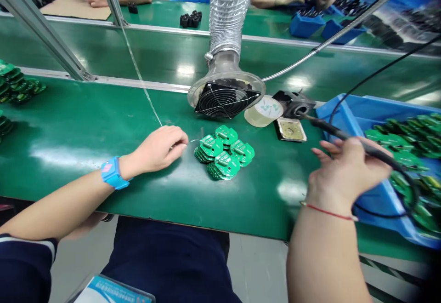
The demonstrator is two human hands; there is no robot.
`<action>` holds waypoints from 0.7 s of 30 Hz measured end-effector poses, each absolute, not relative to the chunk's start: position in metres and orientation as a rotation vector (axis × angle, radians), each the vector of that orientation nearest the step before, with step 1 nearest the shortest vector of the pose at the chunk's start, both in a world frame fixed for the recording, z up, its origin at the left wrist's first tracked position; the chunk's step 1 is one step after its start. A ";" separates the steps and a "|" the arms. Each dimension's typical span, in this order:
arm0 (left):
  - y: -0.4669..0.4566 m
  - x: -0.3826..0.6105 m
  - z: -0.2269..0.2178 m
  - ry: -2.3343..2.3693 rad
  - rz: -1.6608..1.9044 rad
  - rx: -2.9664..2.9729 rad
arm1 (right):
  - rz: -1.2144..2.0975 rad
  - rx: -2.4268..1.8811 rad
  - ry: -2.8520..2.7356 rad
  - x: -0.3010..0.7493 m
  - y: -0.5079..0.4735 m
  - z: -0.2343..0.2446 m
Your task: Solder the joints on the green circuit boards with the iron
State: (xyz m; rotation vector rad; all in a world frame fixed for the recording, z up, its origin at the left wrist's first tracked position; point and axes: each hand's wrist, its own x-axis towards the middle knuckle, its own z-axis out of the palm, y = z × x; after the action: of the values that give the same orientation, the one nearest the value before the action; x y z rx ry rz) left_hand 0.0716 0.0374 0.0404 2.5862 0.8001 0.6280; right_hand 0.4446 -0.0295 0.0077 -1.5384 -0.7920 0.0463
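Observation:
My left hand [160,147] is closed on a thin solder wire [139,77], whose end sticks out to the right towards small stacks of green circuit boards [225,164]. The wire rises from the hand to the upper left. On the right, my right hand [344,169] grips a black soldering iron [327,128]. The iron's front end is at the mouth of a dark iron holder [299,105]; how deep it sits is hidden. A square tin with a yellowish pad [291,129] lies just below the holder.
A fume hose with a fan [223,98] hangs over the boards. Beside it is a round tape roll [263,111]. A blue bin [339,110] of boards stands at right, and more boards [17,82] lie far left. Two people work across the bench.

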 end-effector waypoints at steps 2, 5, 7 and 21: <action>0.027 0.084 0.042 0.797 0.662 2.416 | -0.071 -1.476 -0.664 0.424 -0.046 0.015; 0.016 0.095 0.039 0.828 0.698 2.257 | -0.119 -1.279 -0.700 0.379 -0.068 0.022; 0.012 0.097 0.037 0.861 0.721 2.181 | -0.152 -1.177 -0.787 0.349 -0.081 0.025; 0.008 0.098 0.026 1.038 0.885 2.441 | -0.063 -1.308 -0.886 0.307 -0.110 0.026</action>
State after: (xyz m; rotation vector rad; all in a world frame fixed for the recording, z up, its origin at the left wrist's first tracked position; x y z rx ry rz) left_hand 0.0981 0.0078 0.0258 2.4413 1.0382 0.8853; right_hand 0.3068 -0.1099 0.0259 -1.3078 -0.8855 -0.0631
